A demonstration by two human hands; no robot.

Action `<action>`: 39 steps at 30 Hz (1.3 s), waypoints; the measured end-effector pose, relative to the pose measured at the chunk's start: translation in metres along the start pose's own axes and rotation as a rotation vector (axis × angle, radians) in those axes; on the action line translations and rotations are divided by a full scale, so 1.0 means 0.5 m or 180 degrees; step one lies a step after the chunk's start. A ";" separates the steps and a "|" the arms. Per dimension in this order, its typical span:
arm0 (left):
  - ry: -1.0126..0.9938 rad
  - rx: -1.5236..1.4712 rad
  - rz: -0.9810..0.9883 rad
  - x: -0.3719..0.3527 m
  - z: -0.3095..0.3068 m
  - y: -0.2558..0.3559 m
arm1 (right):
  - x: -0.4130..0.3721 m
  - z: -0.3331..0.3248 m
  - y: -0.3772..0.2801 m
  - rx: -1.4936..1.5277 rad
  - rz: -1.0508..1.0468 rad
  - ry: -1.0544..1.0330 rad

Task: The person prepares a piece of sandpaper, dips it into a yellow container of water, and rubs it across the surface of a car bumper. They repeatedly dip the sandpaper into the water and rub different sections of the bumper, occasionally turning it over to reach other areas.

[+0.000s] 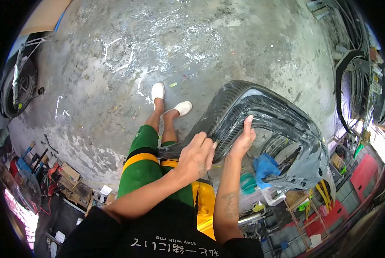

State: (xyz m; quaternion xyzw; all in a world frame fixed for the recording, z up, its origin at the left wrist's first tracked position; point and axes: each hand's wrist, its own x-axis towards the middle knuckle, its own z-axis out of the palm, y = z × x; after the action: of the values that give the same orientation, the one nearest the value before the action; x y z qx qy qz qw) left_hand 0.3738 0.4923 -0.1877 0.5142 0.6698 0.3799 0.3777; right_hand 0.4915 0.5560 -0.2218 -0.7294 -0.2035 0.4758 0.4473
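A large curved black part (226, 101) with a woven carbon-like surface and whitish smears lies across the person's lap and reaches to the right. My left hand (196, 157) is closed at its near edge, fingers curled together, around something small that I cannot make out. Just right of it, my right hand (243, 141) grips the part's inner edge, with the thumb upright on top and the other fingers mostly hidden.
Stained concrete floor (115, 77) extends beyond the white shoes (158, 92). Blue cloth (266, 167) shows under the part. Tools and boxes (70, 173) stand at lower left, black curved parts (351, 64) at right, red panels (366, 176) at lower right.
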 end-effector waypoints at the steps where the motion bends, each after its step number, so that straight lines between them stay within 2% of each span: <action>1: -0.0005 -0.0013 -0.0024 0.005 0.003 0.003 | -0.001 0.001 -0.002 0.0047 -0.0034 -0.0071; 4: 0.0135 0.0022 0.0210 0.061 0.031 -0.005 | -0.006 -0.008 0.006 0.0094 0.0003 -0.0152; 6: 0.0059 -0.0038 0.0160 0.078 0.041 -0.006 | 0.002 -0.016 0.005 -0.0256 0.0058 -0.0084; 8: -0.0098 -0.0028 -0.0034 0.017 0.010 -0.001 | 0.013 -0.020 0.021 -0.0356 0.0112 0.0072; 10: -0.0167 0.0002 -0.0004 -0.017 -0.002 -0.008 | 0.004 -0.008 0.016 0.0068 -0.0092 0.0003; 11: 0.0024 0.0045 0.0042 0.013 0.017 -0.002 | -0.004 -0.004 0.003 0.0166 0.0076 -0.0041; 14: -0.0055 0.0220 0.0159 0.122 0.072 -0.007 | -0.003 0.000 0.000 -0.0159 -0.0038 0.0165; 17: -0.0010 0.0043 0.0123 0.016 0.014 -0.001 | -0.003 0.001 -0.005 -0.0107 0.0014 0.0141; 20: -0.0172 0.0129 -0.0080 0.005 0.004 0.006 | -0.007 0.002 -0.008 -0.0072 0.0049 0.0036; 23: -0.0105 0.0182 0.0072 0.129 0.077 -0.007 | -0.009 -0.005 -0.011 -0.0270 0.0009 0.0030; 26: 0.0226 -0.0064 0.0169 0.047 0.028 0.008 | -0.003 -0.004 -0.003 -0.0289 -0.0044 -0.0127; 27: -0.0091 -0.0071 0.0013 -0.004 -0.003 0.004 | -0.013 0.013 -0.014 -0.0086 -0.0072 0.0005; 28: -0.0060 -0.0056 0.0010 0.002 0.000 0.003 | -0.017 0.023 -0.019 0.0133 -0.0093 0.0137; 30: -0.0090 -0.0019 -0.0001 0.017 0.011 0.003 | -0.008 -0.018 0.013 -0.0043 -0.0080 -0.0003; 32: 0.0004 -0.0108 0.0186 0.133 0.072 -0.002 | -0.002 -0.022 0.012 -0.0140 -0.0112 -0.0228; 34: 0.0010 -0.0002 0.0229 0.166 0.095 -0.006 | -0.008 -0.025 0.008 -0.0110 -0.0065 -0.0167; 36: -0.0055 -0.0044 0.0103 0.056 0.037 0.000 | -0.001 -0.016 -0.003 -0.0032 0.0045 -0.0172; 37: -0.0128 -0.0057 0.0003 0.016 0.015 -0.001 | 0.004 0.002 0.001 0.0015 -0.0101 0.0115; 39: -0.0131 0.0027 -0.0031 0.009 0.012 -0.001 | 0.003 0.012 -0.010 0.0016 -0.0022 0.0059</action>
State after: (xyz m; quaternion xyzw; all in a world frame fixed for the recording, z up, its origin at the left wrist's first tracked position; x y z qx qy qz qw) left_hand 0.3779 0.4973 -0.1913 0.5203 0.6660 0.3645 0.3911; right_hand 0.4873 0.5624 -0.2193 -0.7320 -0.2007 0.4680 0.4527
